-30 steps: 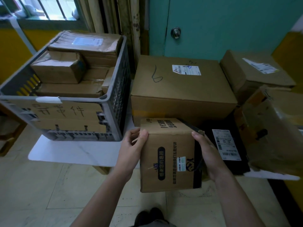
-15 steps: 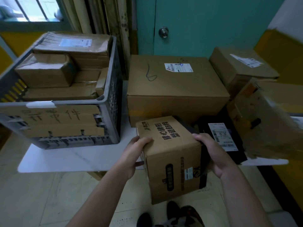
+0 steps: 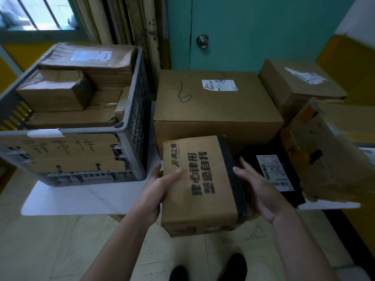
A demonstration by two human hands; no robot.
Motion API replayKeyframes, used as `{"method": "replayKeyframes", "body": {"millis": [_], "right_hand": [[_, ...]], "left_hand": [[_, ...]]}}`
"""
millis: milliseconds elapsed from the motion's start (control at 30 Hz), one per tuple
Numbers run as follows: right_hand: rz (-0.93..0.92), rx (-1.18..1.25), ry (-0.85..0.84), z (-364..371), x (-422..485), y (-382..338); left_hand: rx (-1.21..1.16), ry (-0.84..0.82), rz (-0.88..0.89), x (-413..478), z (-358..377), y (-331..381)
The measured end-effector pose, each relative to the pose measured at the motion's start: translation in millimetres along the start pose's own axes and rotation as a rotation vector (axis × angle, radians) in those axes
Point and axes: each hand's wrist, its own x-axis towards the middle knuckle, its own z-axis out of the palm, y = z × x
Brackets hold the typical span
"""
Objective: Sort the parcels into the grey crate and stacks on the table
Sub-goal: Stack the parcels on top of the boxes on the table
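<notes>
Currently: your left hand [image 3: 156, 189] grips printed parcel [image 3: 200, 185] over front edge of white table [image 3: 81, 197]; your right hand [image 3: 261, 191], fingers straight, at its black side. Left on table, grey crate [image 3: 140, 122]. Teal door [image 3: 263, 31] behind; tiled floor [image 3: 40, 240].

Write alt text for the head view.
The left hand grips a printed cardboard box by its left side; the right hand lies open at its right. On a white table behind, to the left, stands a parcel-filled grey crate.
</notes>
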Motion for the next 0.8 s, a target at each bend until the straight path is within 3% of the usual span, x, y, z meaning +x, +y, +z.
{"method": "replayKeyframes", "body": {"millis": [200, 367, 567, 800], "right_hand": [[-0.084, -0.047, 0.073, 15, 8, -1], [-0.113, -0.028, 0.041, 10, 10, 2], [-0.139, 0.032, 0.126, 9, 6, 8], [-0.166, 0.072, 0.137, 7, 8, 13]], "left_hand": [[0.08, 0.017, 0.157, -2, 3, 2], [0.061, 0.017, 0.185, -3, 5, 3], [0.03, 0.092, 0.211, -2, 13, 0], [0.035, 0.032, 0.268, -4, 11, -3]]}}
